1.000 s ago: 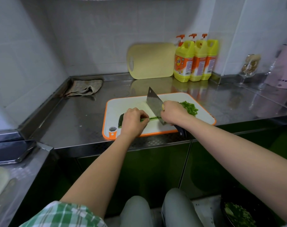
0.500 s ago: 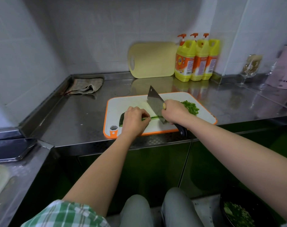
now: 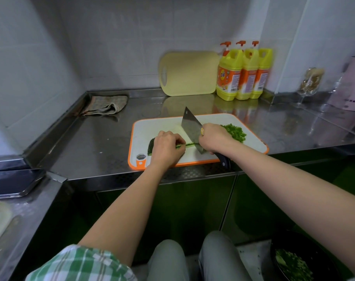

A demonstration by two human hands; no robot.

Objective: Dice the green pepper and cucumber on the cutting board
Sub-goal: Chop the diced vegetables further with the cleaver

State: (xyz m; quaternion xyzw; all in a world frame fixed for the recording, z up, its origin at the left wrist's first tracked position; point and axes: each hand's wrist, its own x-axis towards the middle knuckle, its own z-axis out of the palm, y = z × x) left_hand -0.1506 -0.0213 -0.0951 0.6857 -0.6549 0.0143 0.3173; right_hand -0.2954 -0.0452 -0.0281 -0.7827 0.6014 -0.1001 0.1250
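Steel counter (image 3: 95,142) takes up most of the view, raised lip along the left and back. There's a big bare patch left of the cutting board (image 3: 148,128) and a narrower strip behind it.

The board is white with an orange rim. It sits close to the counter's front edge, its right corner almost at that edge.

Against the back wall a pale yellow board (image 3: 189,73) leans upright, with three yellow detergent bottles (image 3: 243,72) right beside it. A folded cloth (image 3: 105,105) is back-left near the lip, well apart from the cutting board.

Down at bottom right, below counter level, there's a dark bowl (image 3: 322,260) with green bits in it.

The cleaver (image 3: 189,128) stands blade-down across the middle of the board, tip pointing toward the wall. Its dark handle pokes out past the board's front rim.

The right hand (image 3: 214,137) is wrapped around the handle up by the blade. The left hand (image 3: 166,148) has its fingers curled, pinning the cucumber (image 3: 151,147), knuckles near the blade.

The diced green pepper (image 3: 234,131) is piled on the right part of the board, behind the right hand. The cucumber lies on the front-left part, dark end sticking out left of the left hand and a thin strip reaching the blade.
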